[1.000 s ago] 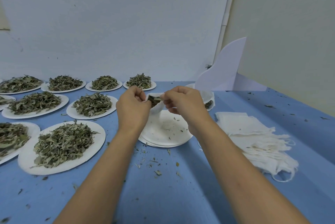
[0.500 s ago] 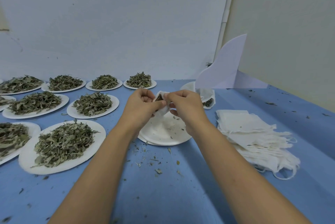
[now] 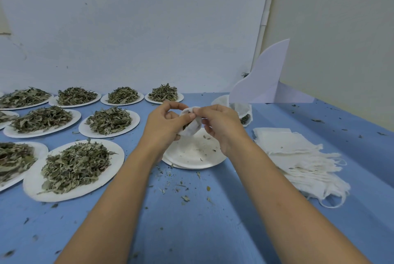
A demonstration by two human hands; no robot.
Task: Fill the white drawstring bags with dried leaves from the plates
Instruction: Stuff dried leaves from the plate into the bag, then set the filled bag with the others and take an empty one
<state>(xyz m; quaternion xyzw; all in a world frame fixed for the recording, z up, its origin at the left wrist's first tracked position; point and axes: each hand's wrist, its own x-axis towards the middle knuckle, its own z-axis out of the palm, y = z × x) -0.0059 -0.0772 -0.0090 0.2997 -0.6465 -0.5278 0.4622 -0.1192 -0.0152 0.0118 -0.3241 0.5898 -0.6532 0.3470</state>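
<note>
Both my hands hold one small white drawstring bag [image 3: 191, 128] above a nearly bare white plate [image 3: 194, 155]. My left hand [image 3: 164, 125] grips the bag's left side, thumb and fingers curled round it. My right hand [image 3: 219, 124] pinches the bag's top edge. Dark dried leaves show inside the bag's mouth. Several plates heaped with dried leaves stand to the left, the nearest one [image 3: 74, 167] by my left forearm. A pile of flat white drawstring bags [image 3: 296, 157] lies on the right.
A blue cloth [image 3: 191, 221] covers the table, strewn with leaf crumbs. Behind my right hand lies a filled bag [image 3: 245, 114] on a plate, beside a white folded card [image 3: 264, 80] standing at the wall corner.
The hands have drawn closer together on the bag; my right hand's fingers now pinch its top edge and the mouth looks narrower than a second ago.
</note>
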